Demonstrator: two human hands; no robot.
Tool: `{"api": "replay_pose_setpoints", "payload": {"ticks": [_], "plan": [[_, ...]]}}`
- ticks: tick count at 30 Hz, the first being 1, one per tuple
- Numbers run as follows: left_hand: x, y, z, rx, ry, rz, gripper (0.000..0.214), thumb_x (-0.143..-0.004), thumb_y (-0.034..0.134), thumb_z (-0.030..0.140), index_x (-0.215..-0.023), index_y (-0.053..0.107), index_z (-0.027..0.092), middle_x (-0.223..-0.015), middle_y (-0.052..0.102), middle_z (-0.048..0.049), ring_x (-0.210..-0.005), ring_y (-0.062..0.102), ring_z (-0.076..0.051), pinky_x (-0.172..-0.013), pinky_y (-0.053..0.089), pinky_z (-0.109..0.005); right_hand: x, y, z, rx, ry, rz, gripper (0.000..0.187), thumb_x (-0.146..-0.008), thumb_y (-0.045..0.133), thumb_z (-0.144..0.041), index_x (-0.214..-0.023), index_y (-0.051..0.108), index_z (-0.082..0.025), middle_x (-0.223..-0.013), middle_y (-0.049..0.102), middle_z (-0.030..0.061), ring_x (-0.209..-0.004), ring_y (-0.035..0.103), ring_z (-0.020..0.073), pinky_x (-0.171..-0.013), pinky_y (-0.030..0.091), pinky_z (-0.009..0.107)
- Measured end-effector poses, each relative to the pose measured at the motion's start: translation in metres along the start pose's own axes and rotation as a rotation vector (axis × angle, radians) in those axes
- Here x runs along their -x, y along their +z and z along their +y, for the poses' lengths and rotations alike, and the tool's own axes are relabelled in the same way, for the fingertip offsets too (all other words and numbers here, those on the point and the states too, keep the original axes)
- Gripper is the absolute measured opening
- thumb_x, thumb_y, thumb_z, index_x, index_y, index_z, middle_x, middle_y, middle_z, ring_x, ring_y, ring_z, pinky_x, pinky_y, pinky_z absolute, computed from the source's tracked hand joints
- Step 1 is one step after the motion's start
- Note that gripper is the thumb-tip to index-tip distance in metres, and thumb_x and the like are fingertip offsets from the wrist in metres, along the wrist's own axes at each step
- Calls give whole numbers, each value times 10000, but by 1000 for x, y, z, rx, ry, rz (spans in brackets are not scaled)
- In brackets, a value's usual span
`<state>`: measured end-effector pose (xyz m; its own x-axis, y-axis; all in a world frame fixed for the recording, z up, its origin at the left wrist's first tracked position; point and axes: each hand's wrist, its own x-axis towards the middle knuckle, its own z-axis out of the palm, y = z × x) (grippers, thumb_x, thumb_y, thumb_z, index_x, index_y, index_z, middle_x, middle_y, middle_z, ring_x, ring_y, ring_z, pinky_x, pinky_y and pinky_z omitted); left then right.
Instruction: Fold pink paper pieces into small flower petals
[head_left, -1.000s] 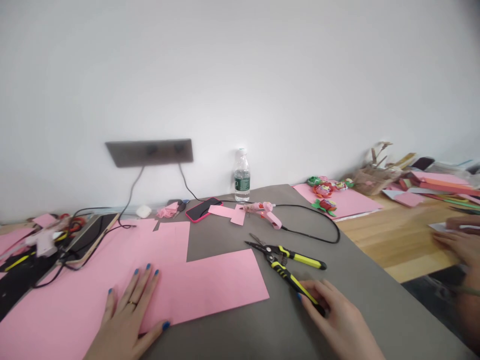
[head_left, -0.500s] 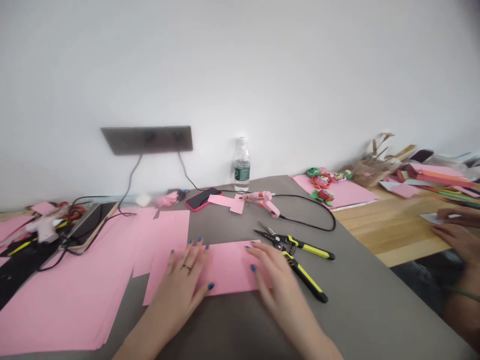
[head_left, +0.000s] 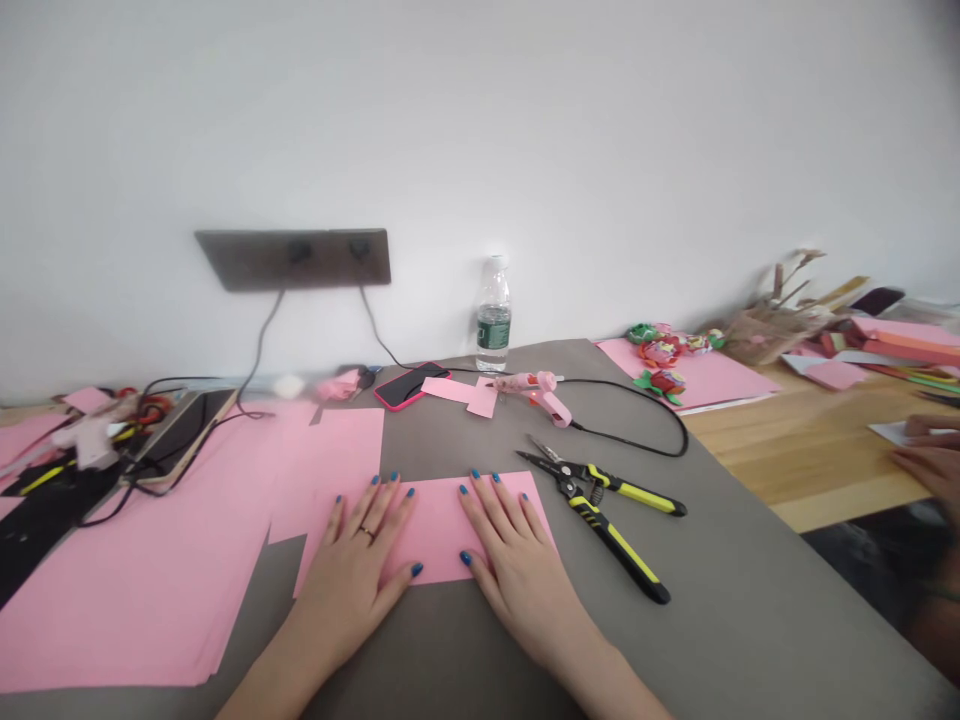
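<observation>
A cut pink paper strip [head_left: 435,520] lies on the grey mat [head_left: 720,620] in front of me. My left hand [head_left: 358,565] rests flat on its left part, fingers spread, a ring on one finger. Flat on its right part is my right hand [head_left: 510,555], fingers stretched out. Both hands are open and hold nothing. Yellow-and-black scissors [head_left: 607,515] lie open just right of my right hand, untouched.
A large pink sheet [head_left: 150,570] covers the left. Behind lie a pink glue gun [head_left: 540,390] with black cord, a phone [head_left: 409,385], a water bottle [head_left: 493,315], cables and a tablet [head_left: 180,435]. Paper flowers [head_left: 660,365] sit far right. Another person's hand [head_left: 930,460] works at the right edge.
My right hand let go of the scissors and moved left onto the strip. The strip came away from the big sheet and slid toward me. My left hand shifted right with it.
</observation>
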<state>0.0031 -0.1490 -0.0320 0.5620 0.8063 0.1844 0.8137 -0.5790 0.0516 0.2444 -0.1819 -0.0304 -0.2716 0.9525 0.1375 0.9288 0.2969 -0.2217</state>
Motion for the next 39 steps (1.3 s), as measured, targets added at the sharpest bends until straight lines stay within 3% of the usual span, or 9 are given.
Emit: {"api": "replay_pose_setpoints", "payload": {"ticks": [6,9,12,16,18,22,28,33,39], "plan": [[19,-14,-34,88,59,-23,867,-823,652,477,-1544,222,258,-1571,345,-92,-1403,389,-303,-1135,329,-491,18,-17,32,-190,-181,-66,679,-878,606,-348,-1503,356,-258,-1580,319,95,-1456,281,297,-1171,231,553],[20,-21,-44,127,152,65,636,-844,661,416,-1430,469,259,-1424,561,-77,-1290,539,-293,-1045,468,-432,23,-23,55,-240,-200,-9,635,-868,641,-349,-1458,421,-268,-1491,468,119,-1387,409,319,-1149,246,596],[17,-35,-44,172,270,152,249,-935,554,281,-1140,694,259,-1119,758,-30,-1032,711,-216,-889,574,-312,24,-26,71,-299,-215,127,519,-886,637,-298,-1383,493,-258,-1365,598,125,-1275,544,291,-1082,401,516],[14,-66,-39,226,246,254,277,-979,451,221,-974,729,216,-951,795,-31,-749,754,-166,-685,587,-234,19,-36,73,-457,-220,333,152,-931,600,-313,-1071,639,-270,-1106,726,75,-1074,670,241,-968,512,392],[13,-83,-41,250,127,250,262,-966,479,273,-959,736,223,-934,799,-28,-718,754,-177,-640,572,-224,16,-42,67,-538,-234,373,271,-916,586,-483,-1069,632,-264,-1099,720,86,-1066,670,254,-948,522,383],[6,-112,-51,374,-96,-11,271,-936,505,378,-926,757,279,-924,799,11,-729,753,-181,-595,540,-189,6,-50,54,-565,-223,419,609,-830,628,-606,-1304,518,-241,-1227,660,139,-1138,631,290,-953,518,392],[2,-120,-60,468,-184,-311,278,-891,548,358,-1091,741,342,-1137,750,-4,-1033,703,-241,-839,552,-268,-15,-58,46,-553,-220,360,156,-911,636,-325,-1045,636,-246,-1013,717,78,-980,670,229,-860,529,351],[22,-92,-15,313,-133,-383,1012,-580,797,207,-1477,361,379,-1581,294,-30,-1433,302,-373,-1135,306,-533,-11,-58,50,-624,-311,201,65,-928,600,-241,-902,659,-231,-991,737,81,-1004,669,222,-866,530,344],[5,-66,45,148,-66,-678,993,-627,632,55,-1517,249,274,-1574,90,-104,-1452,97,-409,-1130,174,-649,15,-40,63,-439,-270,-12,622,-767,743,-287,-1351,539,-234,-1429,528,154,-1348,456,326,-1099,383,494]]}}
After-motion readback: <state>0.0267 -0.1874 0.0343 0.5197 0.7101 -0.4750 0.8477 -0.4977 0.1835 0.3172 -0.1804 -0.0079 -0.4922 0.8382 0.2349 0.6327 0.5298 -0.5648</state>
